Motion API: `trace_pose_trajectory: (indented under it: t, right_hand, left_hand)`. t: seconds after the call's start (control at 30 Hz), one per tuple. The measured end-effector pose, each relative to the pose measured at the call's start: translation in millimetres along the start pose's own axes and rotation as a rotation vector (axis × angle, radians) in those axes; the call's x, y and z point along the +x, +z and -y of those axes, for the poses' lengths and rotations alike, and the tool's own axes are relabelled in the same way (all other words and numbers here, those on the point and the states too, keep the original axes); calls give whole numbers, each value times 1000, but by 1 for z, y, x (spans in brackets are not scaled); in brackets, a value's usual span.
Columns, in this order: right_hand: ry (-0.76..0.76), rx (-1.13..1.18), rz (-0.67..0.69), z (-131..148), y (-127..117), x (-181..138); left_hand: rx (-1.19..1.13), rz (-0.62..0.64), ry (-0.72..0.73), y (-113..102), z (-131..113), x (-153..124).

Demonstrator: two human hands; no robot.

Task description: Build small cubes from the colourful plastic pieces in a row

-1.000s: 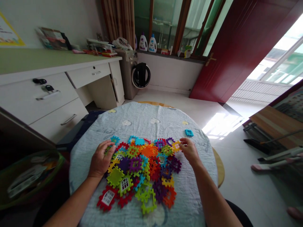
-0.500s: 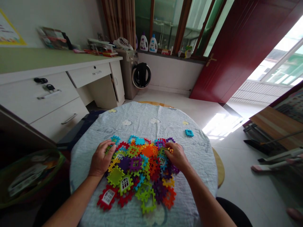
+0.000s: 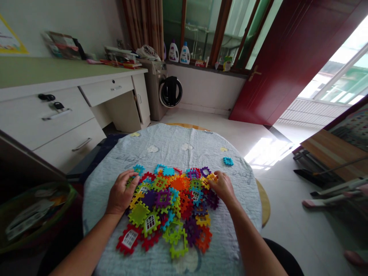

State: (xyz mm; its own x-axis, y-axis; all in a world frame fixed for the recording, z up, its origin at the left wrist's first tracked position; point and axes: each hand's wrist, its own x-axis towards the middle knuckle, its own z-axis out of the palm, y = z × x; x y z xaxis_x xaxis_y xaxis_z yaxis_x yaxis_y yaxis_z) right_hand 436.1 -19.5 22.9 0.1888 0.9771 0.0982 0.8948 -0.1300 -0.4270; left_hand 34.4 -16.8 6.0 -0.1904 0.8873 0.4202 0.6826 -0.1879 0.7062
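A heap of coloured interlocking plastic tiles [image 3: 169, 207] lies on a round table under a pale blue quilted cloth [image 3: 172, 149]. My left hand [image 3: 120, 193] rests curled on the heap's left edge, fingertips on a green tile. At the heap's upper right edge my right hand [image 3: 222, 188] pinches a yellow tile [image 3: 212, 177]. One teal tile [image 3: 228, 161] lies alone to the far right on the cloth.
A white desk with drawers [image 3: 57, 111] stands to the left, a small washing machine [image 3: 163, 94] behind it. A green basket [image 3: 31, 214] sits on the floor at left. A red door [image 3: 290, 57] is open at right. A low wooden table [image 3: 330, 149] stands far right.
My right hand went into the pile from the right edge, then drew back to the upper right edge with a yellow tile pinched. My left hand stayed put.
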Motion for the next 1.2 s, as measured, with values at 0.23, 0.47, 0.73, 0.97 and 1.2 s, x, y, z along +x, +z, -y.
trace_pose_trajectory:
  t: [0.23, 0.47, 0.73, 0.97, 1.2]
  right_hand:
    - [-77, 111, 25, 15, -6, -2]
    - [-134, 96, 163, 26, -11, -9]
    - [-144, 64, 148, 27, -9, -11]
    - [-124, 50, -16, 1, -9, 2]
    - [-69, -45, 31, -30, -2, 12]
  left_hand:
    - [19, 14, 2, -1, -1, 0]
    - [26, 15, 15, -1, -1, 0]
    - [34, 18, 10, -1, -1, 0]
    - [42, 13, 17, 0, 0, 0]
    - [34, 15, 17, 0, -1, 0]
